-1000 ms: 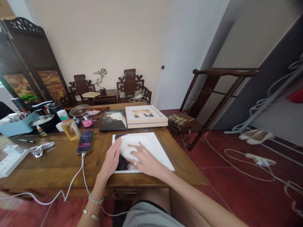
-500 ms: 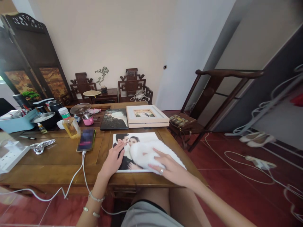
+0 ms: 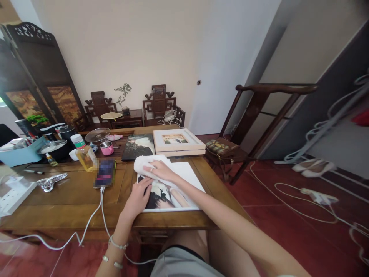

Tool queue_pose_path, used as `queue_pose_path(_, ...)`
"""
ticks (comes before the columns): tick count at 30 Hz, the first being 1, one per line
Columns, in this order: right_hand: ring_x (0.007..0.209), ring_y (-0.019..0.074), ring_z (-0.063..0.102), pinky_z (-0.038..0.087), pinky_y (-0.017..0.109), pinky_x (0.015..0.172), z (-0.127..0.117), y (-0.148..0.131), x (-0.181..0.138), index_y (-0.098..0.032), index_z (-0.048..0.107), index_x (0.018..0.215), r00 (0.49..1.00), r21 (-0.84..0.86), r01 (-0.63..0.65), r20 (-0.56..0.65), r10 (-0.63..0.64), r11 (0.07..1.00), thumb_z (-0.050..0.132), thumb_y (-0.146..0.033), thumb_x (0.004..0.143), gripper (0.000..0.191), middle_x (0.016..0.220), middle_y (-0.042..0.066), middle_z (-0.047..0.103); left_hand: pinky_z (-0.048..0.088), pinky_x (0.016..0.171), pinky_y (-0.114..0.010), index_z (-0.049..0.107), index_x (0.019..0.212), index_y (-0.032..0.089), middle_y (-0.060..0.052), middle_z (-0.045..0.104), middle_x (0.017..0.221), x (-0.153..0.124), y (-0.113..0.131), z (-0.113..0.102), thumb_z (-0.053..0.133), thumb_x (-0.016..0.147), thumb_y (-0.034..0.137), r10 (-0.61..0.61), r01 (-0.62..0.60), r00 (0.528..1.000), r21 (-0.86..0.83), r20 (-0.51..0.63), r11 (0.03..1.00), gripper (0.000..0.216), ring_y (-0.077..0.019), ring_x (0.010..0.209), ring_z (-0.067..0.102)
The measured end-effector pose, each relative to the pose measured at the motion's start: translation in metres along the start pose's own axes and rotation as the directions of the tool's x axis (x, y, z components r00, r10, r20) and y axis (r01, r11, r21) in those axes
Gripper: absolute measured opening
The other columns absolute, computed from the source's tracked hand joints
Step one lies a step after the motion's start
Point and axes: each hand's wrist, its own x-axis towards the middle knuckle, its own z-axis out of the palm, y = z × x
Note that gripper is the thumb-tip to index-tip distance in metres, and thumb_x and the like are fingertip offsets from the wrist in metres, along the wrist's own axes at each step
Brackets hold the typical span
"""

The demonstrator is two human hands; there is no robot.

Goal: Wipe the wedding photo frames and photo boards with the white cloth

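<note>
A large photo album (image 3: 190,181) with a wedding picture lies flat on the wooden table (image 3: 83,209) in front of me. My left hand (image 3: 139,195) rests on its left edge, fingers stretched out over the picture. My right hand (image 3: 160,170) presses a folded white cloth (image 3: 140,163) against the album's far left corner, and the forearm crosses over the picture. The cloth and hand cover the upper part of the photo. Just behind the cloth lie a dark photo panel (image 3: 133,147) and a pale boxed frame (image 3: 180,144).
Left on the table are a phone (image 3: 105,173) with a cable, a bottle of yellow liquid (image 3: 85,156), a pink cup (image 3: 107,148), a power strip (image 3: 15,198) and a blue box (image 3: 23,152). A wooden chair (image 3: 253,111) stands right; cables (image 3: 294,215) cross the floor.
My right hand has swept the white cloth from the album's right side to its far left corner, uncovering the white right part. My left hand stays nearly in place.
</note>
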Motion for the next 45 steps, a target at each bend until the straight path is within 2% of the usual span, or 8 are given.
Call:
queue_pose_path(7, 0.06, 0.0197, 0.058, 0.047, 0.031, 0.055, -0.025, 0.013, -0.018, -0.018, 0.064, 0.074, 0.999, -0.009, -0.042, 0.033, 0.043, 0.999, 0.046, -0.058, 0.083, 0.045, 0.071, 0.003, 0.065, 0.035, 0.109, -0.04, 0.059, 0.122, 0.02, -0.007, 0.056, 0.132, 0.0, 0.001, 0.0, 0.04, 0.092, 0.021, 0.008, -0.007, 1.0, -0.029, 0.006, 1.0, 0.035, -0.0208, 0.128, 0.046)
queue_pose_path(16, 0.079, 0.0251, 0.058, 0.043, 0.033, 0.073, -0.099, 0.046, -0.072, -0.017, 0.062, 0.072, 0.969, -0.125, -0.137, -0.221, 0.107, 0.983, 0.045, -0.062, 0.082, 0.049, 0.083, 0.006, 0.067, 0.034, 0.109, -0.041, 0.057, 0.123, 0.022, -0.005, 0.054, 0.134, -0.001, 0.002, 0.0, 0.039, 0.092, 0.021, -0.03, 0.031, 0.999, -0.037, 0.019, 0.999, 0.036, -0.0199, 0.129, 0.045)
queue_pose_path(20, 0.084, 0.0295, 0.06, 0.044, 0.037, 0.078, -0.096, 0.039, -0.103, -0.019, 0.061, 0.065, 0.963, -0.171, -0.168, -0.239, 0.124, 0.971, 0.047, -0.065, 0.079, 0.05, 0.077, 0.007, 0.068, 0.034, 0.109, -0.04, 0.058, 0.123, 0.022, -0.004, 0.054, 0.134, 0.0, 0.002, 0.001, 0.039, 0.092, 0.021, -0.023, 0.023, 1.0, -0.034, 0.02, 0.999, 0.036, -0.0194, 0.129, 0.045)
queue_pose_path(25, 0.113, 0.0378, 0.053, 0.036, 0.045, 0.099, -0.075, 0.019, -0.152, -0.022, 0.062, 0.062, 0.984, -0.297, -0.145, -0.143, 0.107, 0.944, 0.047, -0.067, 0.079, 0.05, 0.076, 0.007, 0.068, 0.034, 0.109, -0.04, 0.058, 0.123, 0.022, -0.005, 0.055, 0.133, 0.0, -0.001, 0.002, 0.039, 0.092, 0.021, -0.017, 0.017, 1.0, -0.036, 0.018, 0.999, 0.037, -0.0196, 0.129, 0.045)
queue_pose_path(31, 0.134, 0.037, 0.029, 0.031, 0.046, 0.104, -0.064, -0.004, -0.197, -0.021, 0.066, 0.072, 0.978, -0.34, -0.182, 0.036, 0.207, 0.923, 0.045, -0.064, 0.082, 0.049, 0.121, 0.011, 0.061, 0.034, 0.11, -0.041, 0.059, 0.122, 0.023, -0.005, 0.056, 0.132, -0.001, 0.0, 0.001, 0.04, 0.091, 0.02, -0.034, 0.035, 0.999, -0.031, 0.031, 0.999, 0.036, -0.0199, 0.127, 0.047)
queue_pose_path(35, 0.129, 0.0359, 0.038, 0.03, 0.044, 0.103, -0.072, -0.002, -0.176, -0.021, 0.066, 0.07, 0.983, -0.292, -0.16, 0.035, 0.178, 0.943, 0.044, -0.062, 0.084, 0.048, 0.111, 0.01, 0.066, 0.034, 0.109, -0.041, 0.059, 0.122, 0.023, -0.005, 0.057, 0.131, -0.001, 0.003, -0.001, 0.04, 0.091, 0.019, -0.025, 0.026, 0.999, -0.029, 0.026, 0.999, 0.037, -0.0194, 0.127, 0.047)
queue_pose_path(39, 0.098, 0.0331, 0.058, 0.04, 0.04, 0.09, -0.085, 0.02, -0.121, -0.021, 0.062, 0.064, 0.993, -0.237, -0.105, -0.079, 0.089, 0.966, 0.045, -0.063, 0.081, 0.049, 0.083, 0.007, 0.068, 0.034, 0.109, -0.042, 0.057, 0.124, 0.022, -0.006, 0.055, 0.133, 0.0, 0.003, -0.002, 0.041, 0.09, 0.02, -0.019, 0.02, 0.999, -0.023, 0.031, 1.0, 0.037, -0.02, 0.129, 0.045)
queue_pose_path(45, 0.069, 0.0216, 0.053, 0.042, 0.032, 0.067, -0.097, 0.041, -0.061, -0.019, 0.055, 0.061, 0.975, -0.2, -0.121, -0.21, 0.078, 0.972, 0.043, -0.066, 0.08, 0.052, 0.07, 0.002, 0.061, 0.034, 0.109, -0.042, 0.058, 0.123, 0.024, -0.005, 0.054, 0.134, 0.001, 0.001, -0.002, 0.042, 0.091, 0.022, -0.018, 0.018, 0.999, -0.018, 0.037, 1.0, 0.036, -0.0207, 0.13, 0.044)
